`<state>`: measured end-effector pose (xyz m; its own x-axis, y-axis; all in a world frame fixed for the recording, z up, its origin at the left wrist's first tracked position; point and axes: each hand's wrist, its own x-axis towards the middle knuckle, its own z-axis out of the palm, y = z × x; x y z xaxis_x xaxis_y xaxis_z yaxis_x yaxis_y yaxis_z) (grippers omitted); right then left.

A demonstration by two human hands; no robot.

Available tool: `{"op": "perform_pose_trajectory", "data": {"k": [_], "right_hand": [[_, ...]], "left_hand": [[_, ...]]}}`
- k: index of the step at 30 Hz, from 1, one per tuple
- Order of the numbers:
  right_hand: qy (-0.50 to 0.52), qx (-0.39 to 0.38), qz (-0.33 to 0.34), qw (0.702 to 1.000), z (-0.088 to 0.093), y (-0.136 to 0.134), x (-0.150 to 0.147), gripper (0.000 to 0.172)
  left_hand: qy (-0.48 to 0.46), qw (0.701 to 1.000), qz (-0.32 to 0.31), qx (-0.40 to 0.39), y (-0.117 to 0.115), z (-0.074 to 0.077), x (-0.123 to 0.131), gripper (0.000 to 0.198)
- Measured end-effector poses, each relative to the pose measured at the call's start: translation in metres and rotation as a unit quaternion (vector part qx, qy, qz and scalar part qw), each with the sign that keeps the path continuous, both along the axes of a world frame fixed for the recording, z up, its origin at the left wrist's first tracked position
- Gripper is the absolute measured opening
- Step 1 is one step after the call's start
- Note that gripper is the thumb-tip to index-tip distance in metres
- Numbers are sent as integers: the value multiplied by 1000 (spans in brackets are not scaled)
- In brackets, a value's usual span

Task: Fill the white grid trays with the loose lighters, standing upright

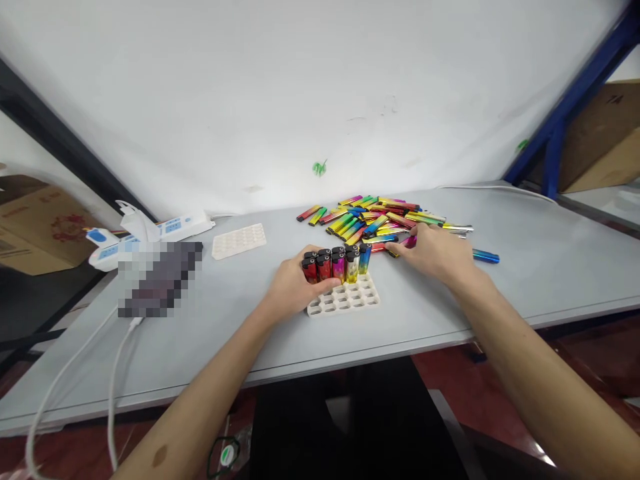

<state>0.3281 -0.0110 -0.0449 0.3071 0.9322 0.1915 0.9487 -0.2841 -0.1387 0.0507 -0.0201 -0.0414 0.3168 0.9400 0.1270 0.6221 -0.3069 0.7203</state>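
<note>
Power strip [175, 229] of white plastic lies at left, beside a pale, bumpy tray [239, 241]. The left hand [294, 285] grips upright lighters [339, 267] standing in the far cells of a moulded tray [349, 299], whose near oval cells lie open. Farther right spreads a heap of shiny, rainbow-tinted lighters [375, 225]; the right hand [436, 251] meets its near edge, whether pinching one I cannot tell.

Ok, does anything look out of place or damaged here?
Nothing looks clearly spilled or broken. One blue lighter looks stray, lying right of the main pile, past the right hand. The white wall has a green smudge, and pixelation obscures the dark item at left.
</note>
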Motion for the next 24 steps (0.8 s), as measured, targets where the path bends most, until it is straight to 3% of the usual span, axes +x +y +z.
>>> {"op": "perform_pose_trajectory", "data": {"k": [3, 9, 15, 20, 24], "right_hand": [[-1, 6, -3, 1000, -3, 1, 2, 79], [79, 69, 53, 993, -9, 7, 10, 64], [246, 176, 179, 936, -12, 8, 0, 50], [246, 176, 206, 930, -11, 5, -12, 34], [299, 180, 226, 910, -6, 1, -14, 36]], "left_hand": [[2, 1000, 0, 2, 0, 1, 0, 43], [2, 1000, -8, 10, 0, 0, -1, 46], [4, 1000, -12, 14, 1, -1, -2, 48], [3, 1000, -15, 11, 1, -2, -2, 48], [5, 1000, -16, 11, 1, -1, -2, 47]]}}
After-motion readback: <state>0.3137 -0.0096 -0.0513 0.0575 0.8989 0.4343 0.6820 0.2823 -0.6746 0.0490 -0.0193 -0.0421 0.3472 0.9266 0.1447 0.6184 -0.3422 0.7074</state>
